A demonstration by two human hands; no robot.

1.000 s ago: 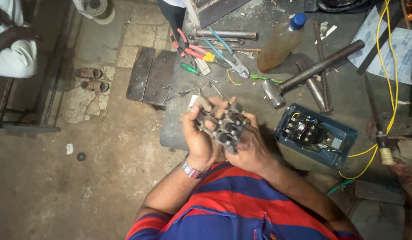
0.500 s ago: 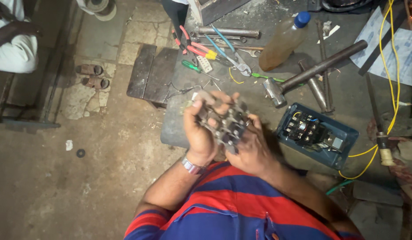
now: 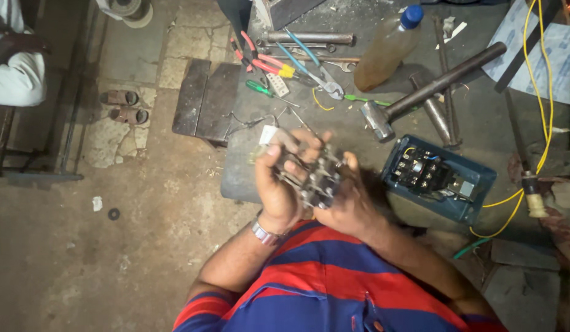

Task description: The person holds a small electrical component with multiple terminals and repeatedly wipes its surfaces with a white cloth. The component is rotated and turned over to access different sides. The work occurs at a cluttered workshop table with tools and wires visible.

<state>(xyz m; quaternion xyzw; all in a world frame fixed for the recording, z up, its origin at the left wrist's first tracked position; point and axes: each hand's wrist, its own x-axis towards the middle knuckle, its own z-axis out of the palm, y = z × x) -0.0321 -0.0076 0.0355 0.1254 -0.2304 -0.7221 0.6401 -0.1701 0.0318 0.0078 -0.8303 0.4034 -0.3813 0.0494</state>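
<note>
Both my hands hold a grey electrical contactor block (image 3: 317, 176) with metal screw terminals, raised in front of my chest. My left hand (image 3: 280, 182), with a wristwatch on its wrist, wraps the block's left side, fingers curled over the top. From underneath, my right hand (image 3: 348, 205) grips its right side. An open blue switch box (image 3: 440, 179) with black terminals and wires inside lies just right of my hands on the floor.
Ahead lie a hammer (image 3: 427, 91), pliers and screwdrivers (image 3: 279, 66), steel pipes (image 3: 309, 38) and a plastic bottle with a blue cap (image 3: 388, 47). A yellow cable (image 3: 543, 123) runs down the right. Sandals (image 3: 120, 106) and a seated person's white sleeve (image 3: 14, 80) are at the left.
My hands have shifted a little on the block, the left fingers moving over its top. The view has drifted slightly; nothing on the floor moved.
</note>
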